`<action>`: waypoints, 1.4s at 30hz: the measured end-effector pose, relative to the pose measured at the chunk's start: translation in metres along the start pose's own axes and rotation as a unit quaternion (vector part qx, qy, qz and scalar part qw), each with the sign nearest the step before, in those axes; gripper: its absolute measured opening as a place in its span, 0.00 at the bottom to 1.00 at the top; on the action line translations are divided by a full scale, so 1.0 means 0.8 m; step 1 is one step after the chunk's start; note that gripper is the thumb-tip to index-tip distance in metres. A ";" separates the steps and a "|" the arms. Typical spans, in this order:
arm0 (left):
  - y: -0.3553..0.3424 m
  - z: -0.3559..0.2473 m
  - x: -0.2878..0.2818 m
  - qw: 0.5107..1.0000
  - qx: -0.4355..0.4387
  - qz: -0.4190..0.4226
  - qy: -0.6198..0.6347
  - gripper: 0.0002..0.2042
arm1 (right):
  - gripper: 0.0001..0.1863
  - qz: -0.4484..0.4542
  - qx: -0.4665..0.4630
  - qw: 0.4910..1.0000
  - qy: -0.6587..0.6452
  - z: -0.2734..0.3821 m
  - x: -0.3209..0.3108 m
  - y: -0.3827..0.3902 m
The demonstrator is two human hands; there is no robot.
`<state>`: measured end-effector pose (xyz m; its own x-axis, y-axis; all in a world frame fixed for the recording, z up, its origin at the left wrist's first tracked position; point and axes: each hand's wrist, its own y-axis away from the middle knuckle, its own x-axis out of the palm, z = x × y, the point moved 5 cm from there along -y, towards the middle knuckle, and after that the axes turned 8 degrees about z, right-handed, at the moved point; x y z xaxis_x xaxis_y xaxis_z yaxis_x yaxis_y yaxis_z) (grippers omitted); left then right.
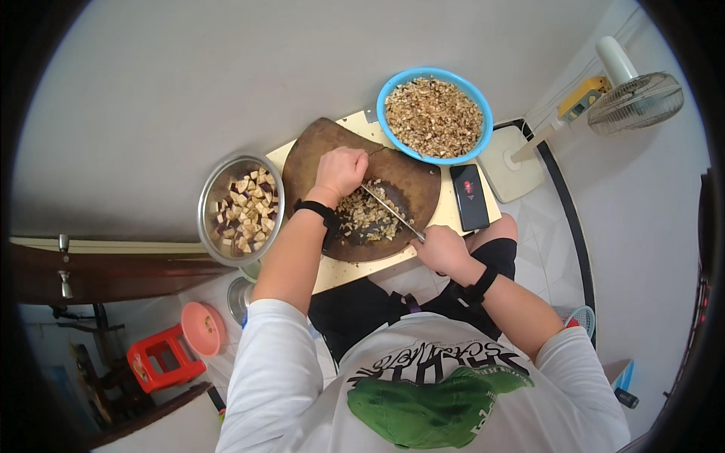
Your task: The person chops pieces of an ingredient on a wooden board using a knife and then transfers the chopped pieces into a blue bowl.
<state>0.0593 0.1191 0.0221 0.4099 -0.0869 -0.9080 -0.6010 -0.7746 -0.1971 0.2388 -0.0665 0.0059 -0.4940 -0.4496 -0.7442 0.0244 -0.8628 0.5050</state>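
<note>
My right hand point(444, 251) is wrapped round the handle of a knife point(391, 209) whose blade slants across a worn brown chopping board point(311, 155). My left hand point(343, 171) is closed at the blade's far end, its fingers partly hidden. Under and around the blade lie finely chopped pale bits point(370, 217) with some darker ones. Left of the board, a steel bowl point(205, 219) holds cubes of what look like eggplant point(249, 211) with purple skin. Beyond the board's right side, a light-blue basin point(383, 124) is full of chopped pale-brown bits point(434, 117).
A dark phone point(470, 198) lies on the pale yellow table point(445, 215), right of the board. A fan point(634, 102) stands at the right, by the wall. On the floor at the left are a red stool point(162, 359) and a pink basin point(203, 329).
</note>
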 end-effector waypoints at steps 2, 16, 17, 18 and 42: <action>-0.008 0.007 0.003 0.999 -0.023 0.026 0.001 0.16 | 0.23 0.007 -0.008 1.000 -0.009 -0.009 0.003 -0.009; 0.028 -0.018 -0.020 0.998 -0.046 -0.002 -0.032 0.15 | 0.20 0.030 -0.045 0.998 0.016 -0.015 -0.005 -0.008; 0.035 -0.002 -0.012 0.998 -0.047 -0.002 -0.031 0.15 | 0.20 0.030 -0.042 0.998 0.038 -0.004 -0.009 -0.007; 0.040 0.017 -0.004 0.998 -0.061 -0.007 -0.012 0.15 | 0.20 0.030 -0.042 0.998 0.041 0.005 -0.015 -0.006; 0.118 0.013 -0.062 0.996 -0.073 -0.049 -0.016 0.15 | 0.20 0.067 -0.076 0.994 0.047 0.051 0.023 0.032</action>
<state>-0.0250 0.0570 0.0442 0.4385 0.0107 -0.8986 -0.4521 -0.8615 -0.2309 0.1950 -0.0873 0.0232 -0.3935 -0.5761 -0.7164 0.2183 -0.8156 0.5359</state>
